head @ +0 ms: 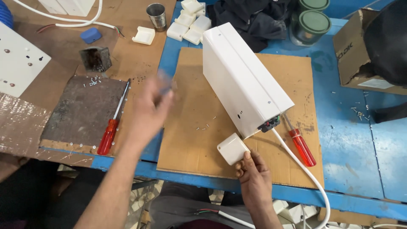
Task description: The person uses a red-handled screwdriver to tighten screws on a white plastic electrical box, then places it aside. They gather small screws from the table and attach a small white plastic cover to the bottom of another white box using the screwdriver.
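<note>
- Smooth, slightly glossy white plastic is being shown by the long housing point(243, 80) and small cap point(232, 148).
- Matt brown cardboard sheet point(190, 140) is being seen beneath.
- Translucent red plastic is being presented by screwdriver handle point(302, 147).

Small white square cap point(232, 148), tilted
</note>
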